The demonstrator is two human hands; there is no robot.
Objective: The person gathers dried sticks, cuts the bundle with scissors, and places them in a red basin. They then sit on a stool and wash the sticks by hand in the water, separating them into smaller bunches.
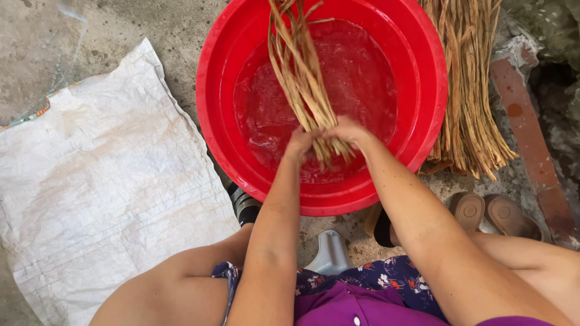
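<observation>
Reaching down side by side, the left hand (300, 143) and right hand (348, 131) are closed tight around a bundle of stalks (302, 75). Tan, thin and stiff, the stalks are held slanting over the water in a red basin (423, 66).

Glossy smooth red plastic basin (423, 66) holding clear rippled water (362, 78) and dry fibrous tan stalks (299, 72); left of basin, matt woven white plastic sack (96, 181) on rough grey concrete (121, 24); right of basin, worn red brick (531, 151).
</observation>
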